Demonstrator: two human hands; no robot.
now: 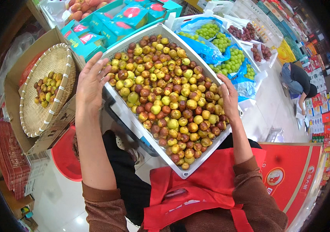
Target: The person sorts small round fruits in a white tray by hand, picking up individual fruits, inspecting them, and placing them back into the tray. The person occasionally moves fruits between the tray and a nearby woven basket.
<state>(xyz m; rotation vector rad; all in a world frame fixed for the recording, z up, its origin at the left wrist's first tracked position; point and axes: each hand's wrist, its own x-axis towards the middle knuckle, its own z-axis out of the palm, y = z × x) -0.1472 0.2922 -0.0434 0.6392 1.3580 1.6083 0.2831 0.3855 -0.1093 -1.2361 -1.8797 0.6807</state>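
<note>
A white plastic crate (137, 125) full of winter jujubes (179, 100), yellow-green to reddish brown, lies tilted in front of me with its near corner over my lap. At the crate's left corner is my left hand (93, 76), fingers apart and reaching over the rim beside the fruit; nothing is held in it. My right hand (229, 97) lies along the right rim, with its fingers near the jujubes. How firmly it grips the rim is hidden. Left of the crate, a round woven bamboo tray (36, 116) carries a small heap of jujubes (48, 89).
The bamboo tray leans in a cardboard box (13, 87) above a red plastic basin (66, 158). Teal fruit boxes (110, 29) and a crate of green grapes (230, 59) stand beyond. A red printed counter (291, 171) is at right. Farther right, a person (300, 79) bends by shelves.
</note>
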